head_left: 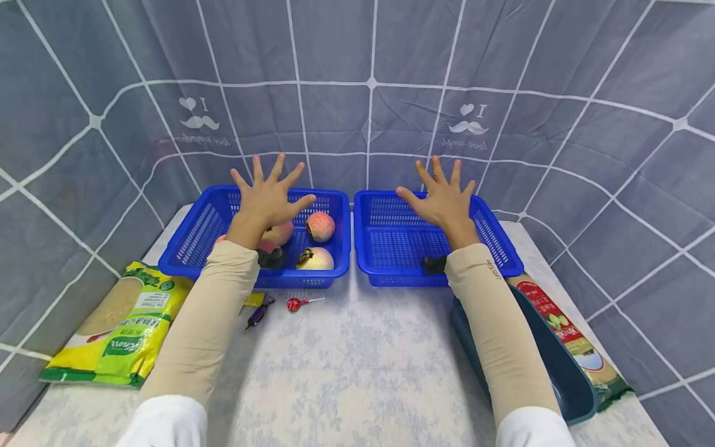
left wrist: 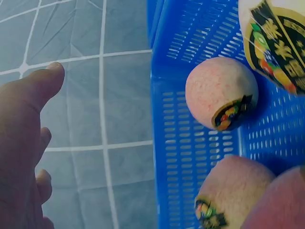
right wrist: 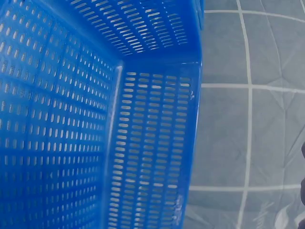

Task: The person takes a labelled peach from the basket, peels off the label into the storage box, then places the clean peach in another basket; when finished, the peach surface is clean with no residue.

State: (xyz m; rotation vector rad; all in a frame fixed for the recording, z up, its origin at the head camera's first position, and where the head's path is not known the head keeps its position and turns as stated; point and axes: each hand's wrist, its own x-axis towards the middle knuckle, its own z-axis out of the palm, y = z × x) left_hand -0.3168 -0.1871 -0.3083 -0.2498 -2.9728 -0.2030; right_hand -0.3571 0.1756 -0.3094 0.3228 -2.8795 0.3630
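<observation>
My left hand (head_left: 268, 202) is held over the left blue basket (head_left: 195, 236), fingers spread and straight, touching nothing. Inside that basket lie several round pink-and-cream peaches; one peach (head_left: 321, 227) is by the right wall and a paler labelled peach (head_left: 319, 259) is at the front. The forearm partly hides the others. My right hand (head_left: 444, 202) is likewise spread, above the right blue basket (head_left: 385, 242), whose visible inside holds nothing. In the left wrist view the thumb and fingertips (left wrist: 44, 183) appear beside the basket wall; only dark fingertips show at the right wrist view's edge.
A yellow-green bag (head_left: 139, 335) lies at the left. In front of the left basket are a red lollipop (head_left: 293, 305), a small purple-black item (head_left: 258, 315) and a yellow packet (head_left: 254, 299). At the right, a dark teal bin (head_left: 570, 372) stands beside a red-labelled bag (head_left: 550, 310). Grey curtain surrounds the table.
</observation>
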